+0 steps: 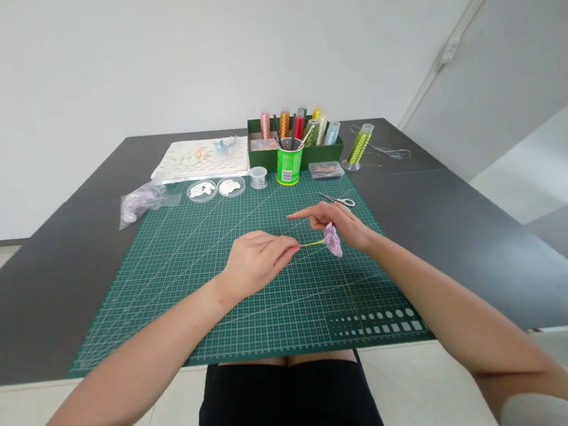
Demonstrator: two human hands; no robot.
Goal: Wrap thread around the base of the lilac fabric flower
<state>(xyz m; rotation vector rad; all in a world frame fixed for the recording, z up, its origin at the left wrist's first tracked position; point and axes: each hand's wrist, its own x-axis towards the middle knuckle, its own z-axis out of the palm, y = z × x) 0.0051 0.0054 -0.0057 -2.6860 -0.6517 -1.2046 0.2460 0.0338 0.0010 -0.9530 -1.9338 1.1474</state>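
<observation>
My left hand (263, 258) is closed in a pinch over the green cutting mat (181, 290), holding the thin yellow-green stem (311, 244) of a small artificial flower. The purple flower head (333, 240) points to the right, next to the heel of my right hand (333, 220). That hand hovers just beyond the stem, its index finger stretched out to the left and the other fingers curled loosely. I see nothing held in it. Scissors (337, 199) with white handles lie just behind my right hand.
At the back stand a green can (289, 165) of tools and a green box (266, 158) with thread spools. A yellow-green spool (360, 145) stands to the right. Two dishes of white pieces (202, 191), a plastic bag (140, 203) and papers (178, 159) lie towards the left.
</observation>
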